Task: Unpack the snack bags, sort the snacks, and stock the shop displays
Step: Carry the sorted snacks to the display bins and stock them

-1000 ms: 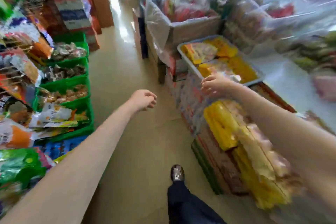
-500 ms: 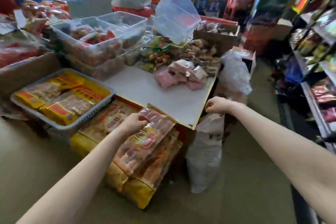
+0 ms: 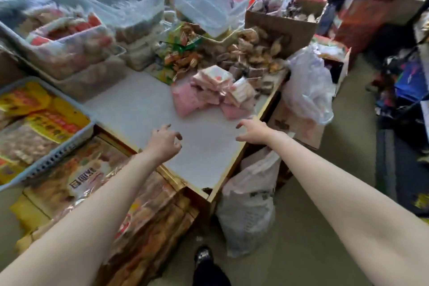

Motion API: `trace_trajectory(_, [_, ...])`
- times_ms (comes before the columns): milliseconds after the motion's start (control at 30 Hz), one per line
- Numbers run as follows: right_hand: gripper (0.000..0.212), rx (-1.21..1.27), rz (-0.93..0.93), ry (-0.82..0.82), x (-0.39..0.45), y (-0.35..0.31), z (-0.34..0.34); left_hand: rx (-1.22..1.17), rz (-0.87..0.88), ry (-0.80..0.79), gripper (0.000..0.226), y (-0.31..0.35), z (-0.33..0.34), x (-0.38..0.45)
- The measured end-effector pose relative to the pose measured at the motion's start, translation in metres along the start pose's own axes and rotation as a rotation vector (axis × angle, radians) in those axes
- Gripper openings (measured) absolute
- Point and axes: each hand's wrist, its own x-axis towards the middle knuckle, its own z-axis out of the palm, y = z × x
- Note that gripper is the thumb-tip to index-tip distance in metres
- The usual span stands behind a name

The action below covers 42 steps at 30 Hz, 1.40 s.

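Pink snack packets: loose heap of small, flat, square wrappers, pale pink, some with white tops, lying at mixed angles on the far right part of the white tabletop.

Brown and orange wrapped snacks: larger mound just beyond the pink heap, touching it.

Large clear snack bags: stacked flat below the table's near left edge, yellow trim, brownish contents.

White plastic bag: slumped on the floor by the table's near right corner; contents not discernible.
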Motion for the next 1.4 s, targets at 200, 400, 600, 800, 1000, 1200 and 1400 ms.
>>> trace_trajectory(200, [0.062,0.079,0.053,0.053,0.086,0.031,-0.034,-0.006,-0.026,0.012,0.032,-0.008,-0.006,0.098])
trace_trajectory(400, [0.069,0.065,0.066,0.157,0.177,0.02,-0.065,-0.032,-0.015,-0.013,0.032,-0.009,0.011,0.145])
trace_trajectory(600, [0.073,0.337,0.052,0.153,0.29,-0.003,-0.059,-0.079,-0.143,-0.022,0.034,-0.033,0.023,0.156])
trace_trajectory(800, [0.082,0.197,-0.109,0.121,0.281,-0.008,-0.009,-0.472,-0.313,0.079,0.06,-0.027,0.022,0.187])
trace_trajectory(1000, [0.067,-0.015,-0.393,-0.145,0.231,0.006,0.015,-0.762,-0.349,0.046,0.098,0.008,0.033,0.211])
trace_trajectory(1200, [0.093,0.179,0.125,0.134,0.258,0.074,-0.033,-0.004,-0.074,-0.331,0.112,0.024,0.034,0.224])
trace_trajectory(1400, [0.139,0.407,0.223,-0.11,0.269,0.078,0.003,0.316,-0.021,-0.524,0.112,0.023,0.066,0.205])
